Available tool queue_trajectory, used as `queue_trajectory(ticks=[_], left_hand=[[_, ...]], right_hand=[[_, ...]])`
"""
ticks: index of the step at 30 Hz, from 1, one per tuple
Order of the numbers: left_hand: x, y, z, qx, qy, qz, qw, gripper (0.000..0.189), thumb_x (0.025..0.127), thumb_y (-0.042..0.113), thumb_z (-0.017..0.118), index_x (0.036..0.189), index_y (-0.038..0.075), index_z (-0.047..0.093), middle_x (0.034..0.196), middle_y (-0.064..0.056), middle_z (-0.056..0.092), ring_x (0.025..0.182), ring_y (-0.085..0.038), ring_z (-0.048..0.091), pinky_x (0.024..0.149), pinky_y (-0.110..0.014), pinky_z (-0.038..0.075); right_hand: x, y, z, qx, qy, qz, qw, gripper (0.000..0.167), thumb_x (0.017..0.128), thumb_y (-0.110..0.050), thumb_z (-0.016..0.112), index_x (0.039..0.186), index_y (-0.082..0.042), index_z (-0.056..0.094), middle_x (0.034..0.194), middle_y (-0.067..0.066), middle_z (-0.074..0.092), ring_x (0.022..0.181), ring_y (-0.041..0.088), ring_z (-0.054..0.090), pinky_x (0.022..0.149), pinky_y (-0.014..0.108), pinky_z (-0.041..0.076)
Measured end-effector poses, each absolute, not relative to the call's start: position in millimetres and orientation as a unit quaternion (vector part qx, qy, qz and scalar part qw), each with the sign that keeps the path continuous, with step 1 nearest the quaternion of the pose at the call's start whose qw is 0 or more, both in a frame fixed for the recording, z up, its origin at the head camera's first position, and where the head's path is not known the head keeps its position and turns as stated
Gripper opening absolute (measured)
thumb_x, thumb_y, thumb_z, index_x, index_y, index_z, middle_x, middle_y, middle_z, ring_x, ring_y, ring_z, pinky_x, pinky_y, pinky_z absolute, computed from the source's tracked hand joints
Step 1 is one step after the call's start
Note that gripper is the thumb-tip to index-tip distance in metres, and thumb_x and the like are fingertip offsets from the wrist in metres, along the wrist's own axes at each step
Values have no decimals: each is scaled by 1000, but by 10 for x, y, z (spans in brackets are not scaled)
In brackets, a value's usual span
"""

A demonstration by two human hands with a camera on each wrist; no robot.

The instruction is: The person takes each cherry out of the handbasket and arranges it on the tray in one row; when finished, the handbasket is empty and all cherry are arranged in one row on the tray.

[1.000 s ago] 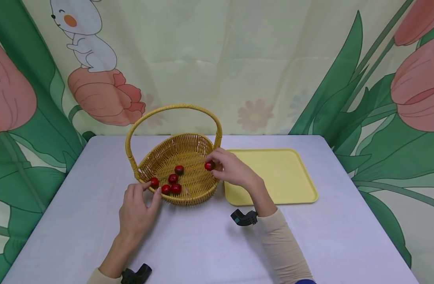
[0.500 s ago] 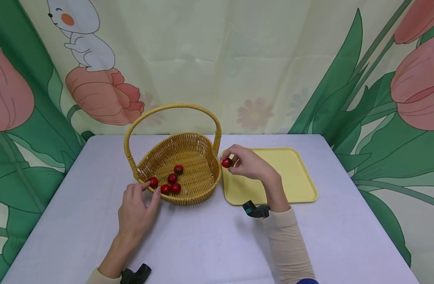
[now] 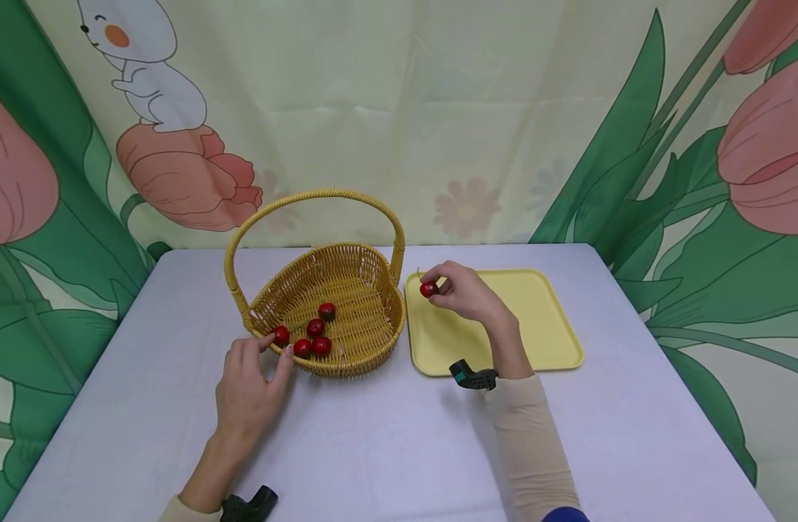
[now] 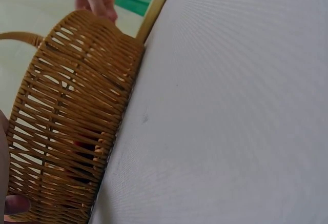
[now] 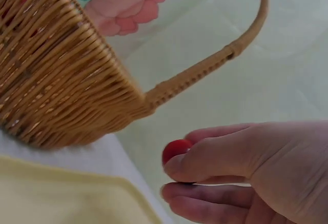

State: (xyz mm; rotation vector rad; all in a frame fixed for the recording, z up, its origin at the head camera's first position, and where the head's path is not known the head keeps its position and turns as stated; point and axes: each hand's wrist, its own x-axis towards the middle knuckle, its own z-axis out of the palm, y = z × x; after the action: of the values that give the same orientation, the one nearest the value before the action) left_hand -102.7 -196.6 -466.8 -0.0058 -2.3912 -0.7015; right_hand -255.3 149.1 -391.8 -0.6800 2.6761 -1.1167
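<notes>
Pinched between the thumb and fingers of my right hand (image 3: pixel 464 291) is a dark red cherry (image 3: pixel 429 289) with a thin stem. That hand hovers over the left part of a yellow tray (image 3: pixel 543 319), just right of the wicker basket (image 3: pixel 373 355). At the basket's near left edge, my left hand (image 3: pixel 249 388) grips the rim, thumb outside in the left wrist view. Several cherries (image 3: pixel 321 346) lie inside the basket toward its near left side; one of them, another cherry (image 3: pixel 281 335), sits right by my left fingertips. In the right wrist view the held cherry (image 5: pixel 176 151) is partly covered by the thumb.
The basket's tall arched handle (image 3: pixel 314 194) rises over it. A white cloth (image 3: pixel 373 449) covers the table. Behind hangs a printed curtain (image 3: pixel 347 109) with tulips and a white animal. Each wrist bears a black camera mount (image 3: pixel 474 377).
My right hand has carried the cherry rightward from above the basket's right rim to over the tray, and slightly farther back. My left hand has stayed on the rim.
</notes>
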Motion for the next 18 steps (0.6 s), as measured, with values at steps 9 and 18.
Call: queue_trajectory(ticks=[9,18], left_hand=[[-1016,-1963,-4670,0,-910,-268,315,39,91,28,66,117,-1,61,106,-18,61,97,-34,60,64,-51,52],[-1006,-1963,-4657,-1,-911,-266,316,39,90,27,66,117,-2,62,105,-17,61,96,-33,60,63,-50,51]], right_hand=[[-2745,1418,-4253,-177,906,-381,61,36,88,-4,72,122,0,62,118,17,64,90,25,68,76,32,56],[-2775,1317,-4434,-135,910,-391,27,37,90,-6,70,124,3,60,125,19,58,95,28,68,76,32,56]])
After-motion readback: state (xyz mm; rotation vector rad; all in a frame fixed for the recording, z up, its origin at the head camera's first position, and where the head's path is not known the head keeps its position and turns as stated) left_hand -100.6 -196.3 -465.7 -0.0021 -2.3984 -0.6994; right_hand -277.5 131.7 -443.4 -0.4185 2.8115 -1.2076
